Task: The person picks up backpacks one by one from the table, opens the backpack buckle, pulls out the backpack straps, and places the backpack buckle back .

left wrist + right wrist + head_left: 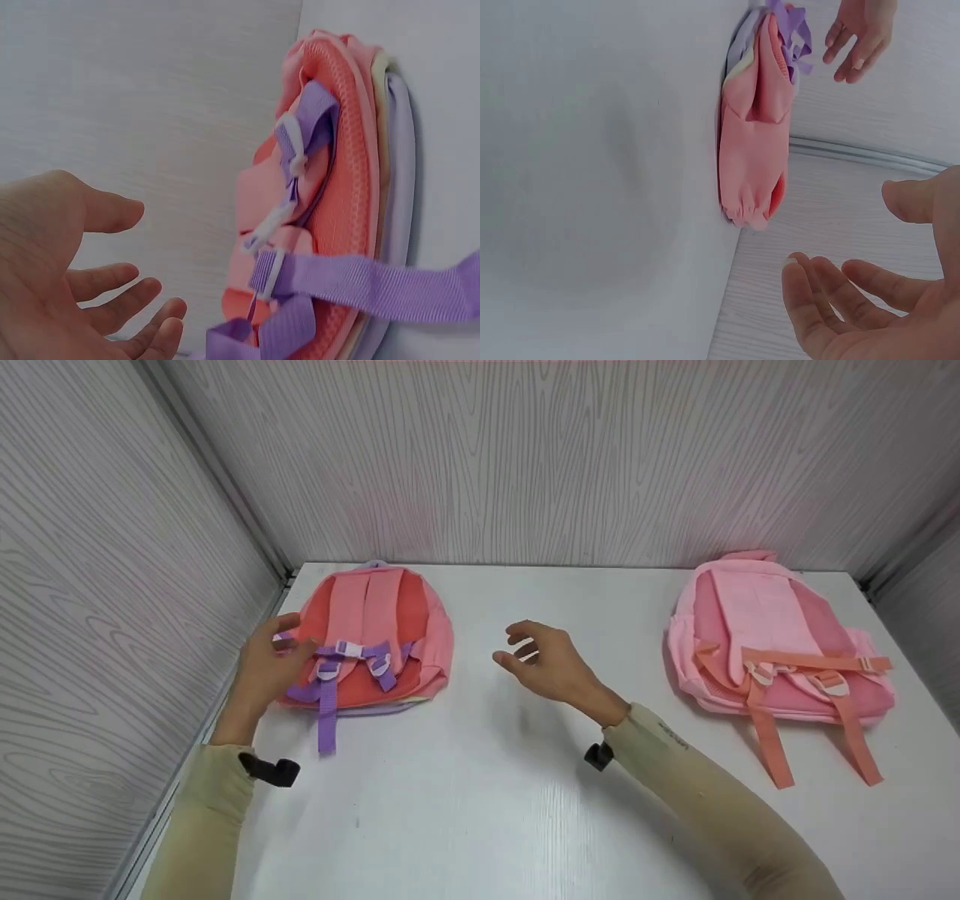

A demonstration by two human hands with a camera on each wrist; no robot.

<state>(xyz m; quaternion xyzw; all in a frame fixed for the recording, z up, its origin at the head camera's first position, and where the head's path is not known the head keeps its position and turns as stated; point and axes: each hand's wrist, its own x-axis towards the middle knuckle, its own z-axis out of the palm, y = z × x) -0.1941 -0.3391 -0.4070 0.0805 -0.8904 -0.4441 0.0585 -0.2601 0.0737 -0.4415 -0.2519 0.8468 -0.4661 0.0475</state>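
A coral-pink backpack [364, 607] with purple straps lies on the table at the left, its shoulder-strap side facing up. Over its left edge hovers my left hand [274, 664], fingers loosely bent and holding nothing; the left wrist view shows a gap between this hand [97, 277] and the backpack [330, 187]. My right hand [551, 660] is raised above the middle of the table, to the right of that backpack, its fingers relaxed and nothing in them. In the right wrist view the backpack's side pocket [754, 161] faces that hand [877, 300].
A lighter pink backpack [765, 615] with orange straps lies at the right, two strap ends trailing toward the front. Pale wood-grain panels [480, 465] stand behind and on both sides of the white table [450, 810].
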